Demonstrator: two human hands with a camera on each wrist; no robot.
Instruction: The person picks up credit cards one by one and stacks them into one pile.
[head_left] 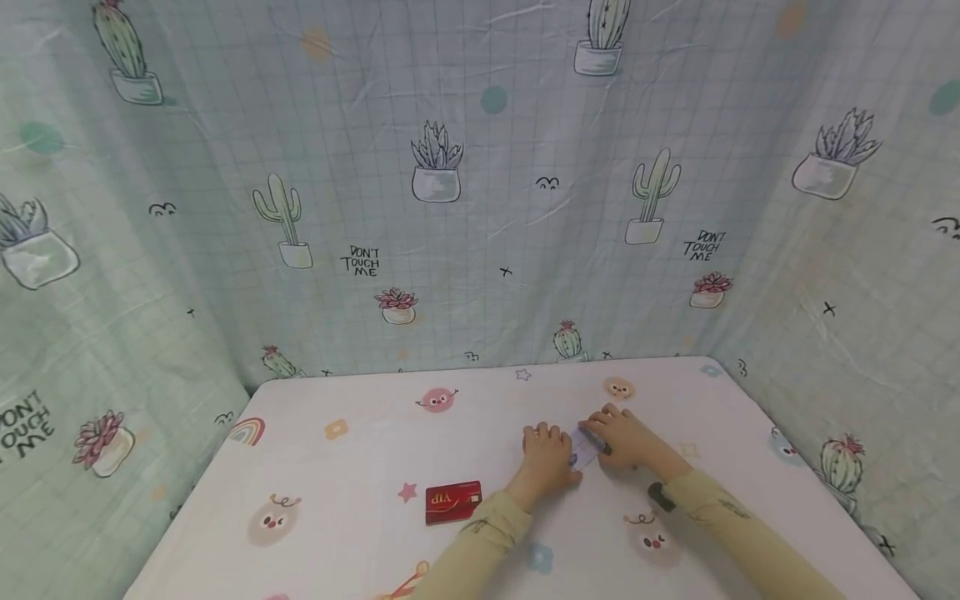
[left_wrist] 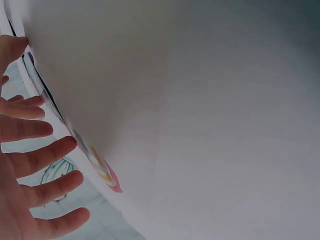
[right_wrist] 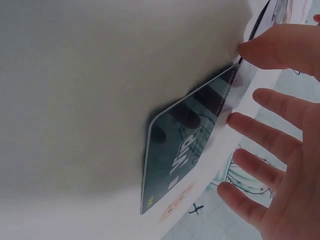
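Observation:
In the head view, a pale purple card (head_left: 587, 448) lies on the table between my hands. My left hand (head_left: 549, 460) is at its left side, fingers bent over in that view. From the left wrist, its fingers (left_wrist: 50, 155) look spread and fairly straight, beside a thin dark card edge (left_wrist: 46, 92). At the card's right side is my right hand (head_left: 624, 437). The right wrist view has a glossy dark card (right_wrist: 182, 132) with VIP lettering flat below that hand, reflecting its fingers. The right thumb (right_wrist: 280, 47) reaches the card's near end; the other fingers are spread above it.
A red VIP card (head_left: 453, 502) lies on the table left of my left forearm. The table (head_left: 337, 475) has a white cloth with printed faces, stars and a rainbow. Cactus-patterned curtains (head_left: 480, 233) stand behind it and on both sides.

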